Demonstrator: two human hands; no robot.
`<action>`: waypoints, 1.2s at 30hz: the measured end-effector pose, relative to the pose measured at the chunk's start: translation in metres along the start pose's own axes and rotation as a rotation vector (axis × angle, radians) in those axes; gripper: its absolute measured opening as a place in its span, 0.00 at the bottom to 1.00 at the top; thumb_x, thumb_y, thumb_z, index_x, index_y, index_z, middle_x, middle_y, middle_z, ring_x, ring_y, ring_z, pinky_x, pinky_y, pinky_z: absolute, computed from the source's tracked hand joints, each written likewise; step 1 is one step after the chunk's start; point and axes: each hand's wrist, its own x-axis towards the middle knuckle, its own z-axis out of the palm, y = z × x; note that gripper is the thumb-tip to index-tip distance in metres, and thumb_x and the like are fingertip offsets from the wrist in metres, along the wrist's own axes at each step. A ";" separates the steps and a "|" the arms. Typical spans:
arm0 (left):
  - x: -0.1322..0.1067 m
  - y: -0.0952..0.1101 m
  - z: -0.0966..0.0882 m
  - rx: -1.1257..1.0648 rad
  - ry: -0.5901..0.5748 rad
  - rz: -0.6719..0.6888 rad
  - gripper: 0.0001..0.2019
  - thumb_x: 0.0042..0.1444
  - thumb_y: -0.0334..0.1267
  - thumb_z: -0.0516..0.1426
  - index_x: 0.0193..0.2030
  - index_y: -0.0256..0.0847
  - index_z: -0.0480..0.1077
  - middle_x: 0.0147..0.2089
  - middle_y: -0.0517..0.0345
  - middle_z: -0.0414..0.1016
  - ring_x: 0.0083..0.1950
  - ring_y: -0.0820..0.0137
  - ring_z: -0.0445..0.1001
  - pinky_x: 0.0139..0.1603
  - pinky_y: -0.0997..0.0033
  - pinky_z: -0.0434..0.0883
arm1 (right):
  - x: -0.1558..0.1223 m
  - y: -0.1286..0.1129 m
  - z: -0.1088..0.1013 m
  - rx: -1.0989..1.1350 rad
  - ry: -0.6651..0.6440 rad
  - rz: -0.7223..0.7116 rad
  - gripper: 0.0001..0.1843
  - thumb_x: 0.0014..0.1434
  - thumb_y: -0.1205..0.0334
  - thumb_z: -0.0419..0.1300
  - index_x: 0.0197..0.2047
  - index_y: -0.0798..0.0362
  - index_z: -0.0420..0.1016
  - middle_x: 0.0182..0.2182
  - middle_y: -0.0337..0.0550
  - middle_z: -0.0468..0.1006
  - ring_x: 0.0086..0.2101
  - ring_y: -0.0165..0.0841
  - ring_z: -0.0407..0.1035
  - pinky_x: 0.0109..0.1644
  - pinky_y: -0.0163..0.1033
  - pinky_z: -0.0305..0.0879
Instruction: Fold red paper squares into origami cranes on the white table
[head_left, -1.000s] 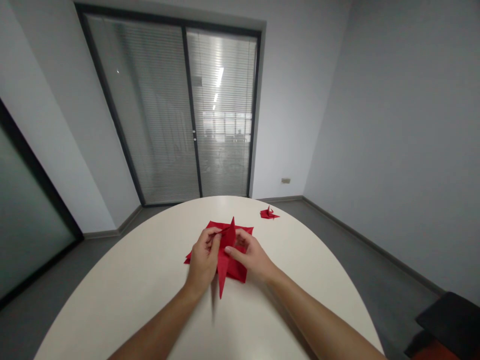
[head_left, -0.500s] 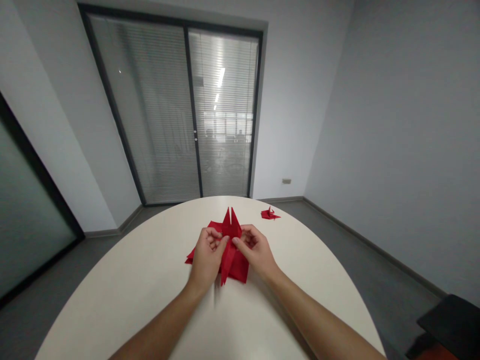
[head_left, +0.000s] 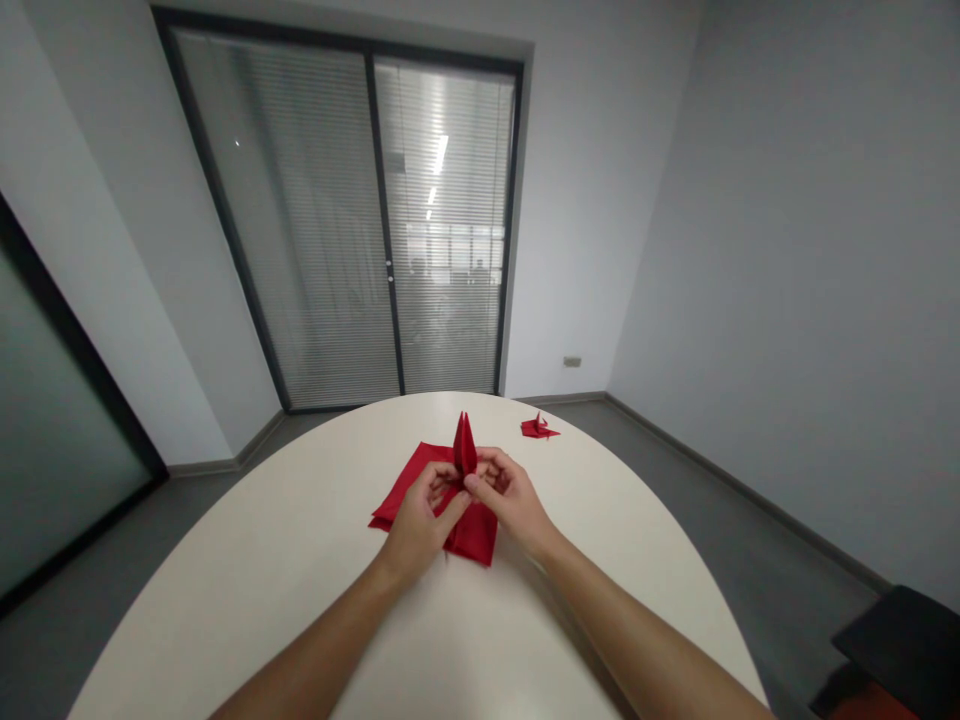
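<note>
Between my hands, a folded piece of red paper (head_left: 464, 443) stands upright, its two narrow points close together at the top. My left hand (head_left: 426, 510) pinches its lower left side with thumb and fingers. From the other side, my right hand (head_left: 510, 495) grips it, thumb in front and fingers behind. My fingers cover its lower part. Beneath lie red paper sheets (head_left: 409, 490), stacked a little unevenly on the table and partly hidden by my hands.
The white round table (head_left: 300, 560) spreads around my hands. A finished red paper crane (head_left: 538, 428) rests near its far right edge. A dark chair (head_left: 900, 635) stands at the lower right. Glass doors with blinds (head_left: 450, 330) are beyond the table.
The two upper points have come closer together, and the paper looks narrower. Its lower point, which hung down between my hands, no longer shows there. My left hand has shifted slightly.
</note>
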 end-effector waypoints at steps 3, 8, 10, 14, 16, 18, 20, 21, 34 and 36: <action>0.002 -0.004 0.000 0.000 0.028 -0.008 0.11 0.58 0.44 0.60 0.42 0.40 0.70 0.43 0.51 0.78 0.45 0.64 0.78 0.50 0.63 0.74 | 0.002 -0.002 -0.001 -0.007 0.008 -0.002 0.19 0.56 0.47 0.67 0.44 0.50 0.74 0.28 0.36 0.72 0.29 0.32 0.67 0.37 0.38 0.65; 0.002 -0.007 -0.001 0.051 0.115 -0.043 0.11 0.62 0.46 0.56 0.39 0.40 0.70 0.36 0.55 0.77 0.36 0.68 0.76 0.39 0.69 0.73 | 0.003 -0.001 0.000 -0.020 0.034 -0.003 0.18 0.58 0.45 0.64 0.42 0.50 0.73 0.31 0.39 0.76 0.32 0.33 0.69 0.39 0.39 0.65; 0.002 -0.008 -0.001 0.060 0.127 -0.046 0.11 0.62 0.46 0.56 0.39 0.39 0.70 0.36 0.55 0.77 0.36 0.68 0.76 0.39 0.70 0.73 | 0.002 0.002 0.000 0.017 0.067 0.000 0.20 0.57 0.46 0.65 0.46 0.49 0.70 0.30 0.37 0.75 0.30 0.32 0.67 0.36 0.38 0.64; 0.003 -0.010 0.000 0.065 0.153 -0.041 0.10 0.59 0.45 0.59 0.38 0.40 0.70 0.38 0.55 0.77 0.36 0.69 0.76 0.40 0.70 0.74 | 0.002 0.007 -0.002 0.002 0.152 -0.058 0.17 0.58 0.49 0.66 0.43 0.48 0.67 0.30 0.35 0.71 0.28 0.30 0.64 0.34 0.36 0.61; 0.003 -0.011 -0.001 0.067 0.168 -0.034 0.10 0.59 0.44 0.60 0.39 0.40 0.70 0.39 0.54 0.77 0.37 0.68 0.77 0.41 0.70 0.74 | 0.001 0.008 -0.002 -0.069 0.146 -0.057 0.16 0.58 0.50 0.66 0.41 0.49 0.68 0.30 0.36 0.69 0.28 0.30 0.63 0.33 0.36 0.60; 0.003 -0.010 -0.001 0.076 0.183 -0.021 0.09 0.59 0.43 0.60 0.39 0.40 0.71 0.39 0.54 0.78 0.39 0.67 0.78 0.42 0.69 0.75 | 0.000 0.008 -0.001 -0.091 0.108 -0.019 0.18 0.56 0.51 0.67 0.43 0.49 0.68 0.29 0.34 0.67 0.27 0.30 0.61 0.32 0.36 0.59; 0.003 -0.008 -0.001 0.090 0.195 -0.001 0.08 0.58 0.42 0.60 0.39 0.40 0.71 0.38 0.54 0.78 0.39 0.66 0.78 0.42 0.69 0.75 | 0.000 0.007 0.000 -0.067 0.081 0.011 0.21 0.53 0.52 0.70 0.44 0.48 0.66 0.27 0.32 0.65 0.26 0.30 0.60 0.30 0.35 0.58; 0.002 -0.007 -0.001 0.098 0.199 0.009 0.08 0.58 0.42 0.60 0.38 0.40 0.72 0.37 0.54 0.78 0.39 0.66 0.78 0.43 0.69 0.75 | 0.000 0.007 0.001 -0.056 0.080 0.012 0.22 0.52 0.52 0.70 0.44 0.48 0.66 0.27 0.32 0.64 0.26 0.30 0.60 0.29 0.35 0.57; 0.004 -0.010 -0.003 0.070 0.312 -0.016 0.09 0.56 0.42 0.60 0.38 0.40 0.70 0.38 0.54 0.78 0.38 0.67 0.78 0.43 0.67 0.75 | 0.003 0.008 -0.006 -0.168 0.180 -0.102 0.11 0.62 0.51 0.63 0.38 0.51 0.74 0.37 0.43 0.77 0.39 0.36 0.71 0.44 0.41 0.66; 0.005 -0.011 -0.005 0.033 0.325 -0.047 0.10 0.56 0.43 0.60 0.38 0.40 0.70 0.38 0.53 0.79 0.39 0.66 0.79 0.43 0.66 0.75 | 0.002 0.007 -0.007 -0.244 0.238 -0.153 0.10 0.63 0.52 0.62 0.38 0.50 0.75 0.38 0.44 0.77 0.40 0.38 0.71 0.45 0.42 0.67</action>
